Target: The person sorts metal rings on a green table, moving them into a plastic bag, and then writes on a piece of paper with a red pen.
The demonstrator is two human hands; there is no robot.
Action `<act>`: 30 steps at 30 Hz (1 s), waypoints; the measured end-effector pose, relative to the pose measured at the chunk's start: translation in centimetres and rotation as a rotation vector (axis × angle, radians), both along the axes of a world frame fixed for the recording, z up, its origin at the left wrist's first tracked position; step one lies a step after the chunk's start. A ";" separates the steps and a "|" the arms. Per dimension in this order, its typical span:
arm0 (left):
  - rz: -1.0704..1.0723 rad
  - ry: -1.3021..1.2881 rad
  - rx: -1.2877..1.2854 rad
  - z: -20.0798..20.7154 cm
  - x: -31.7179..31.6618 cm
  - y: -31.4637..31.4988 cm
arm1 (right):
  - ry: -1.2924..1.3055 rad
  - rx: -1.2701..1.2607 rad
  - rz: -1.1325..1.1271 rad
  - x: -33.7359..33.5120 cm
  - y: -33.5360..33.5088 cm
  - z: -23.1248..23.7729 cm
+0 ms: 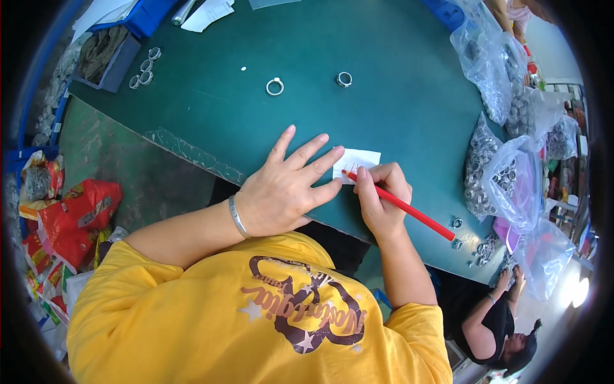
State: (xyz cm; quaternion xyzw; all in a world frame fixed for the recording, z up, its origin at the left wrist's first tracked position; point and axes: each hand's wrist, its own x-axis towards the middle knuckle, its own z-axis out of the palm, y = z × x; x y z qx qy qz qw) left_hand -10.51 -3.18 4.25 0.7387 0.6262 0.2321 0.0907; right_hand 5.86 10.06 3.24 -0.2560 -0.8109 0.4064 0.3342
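My right hand (384,195) pinches a red pencil (419,216) near its tip. The tip rests on a small white slip of paper (362,158), which bears a few short marks. Spread flat on the green table, my left hand (288,182) lies beside the paper, its thumb and index finger close to the slip's left edge. It holds nothing, and a metal bangle circles that wrist. Farther up the table lie two metal rings, a left ring (275,87) with a small tab on top and a right ring (344,79).
Several metal rings (146,65) stand at the far left beside a grey box (109,61) with dark cloth. Clear plastic bags (489,169) full of metal parts line the right edge, with loose parts (487,249) below. A co-worker's hands (510,281) are at the lower right corner.
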 end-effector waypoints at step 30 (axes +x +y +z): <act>0.564 -0.822 -0.033 5.1 -10.6 -1.6 | -0.447 0.242 0.075 -10.4 6.6 2.1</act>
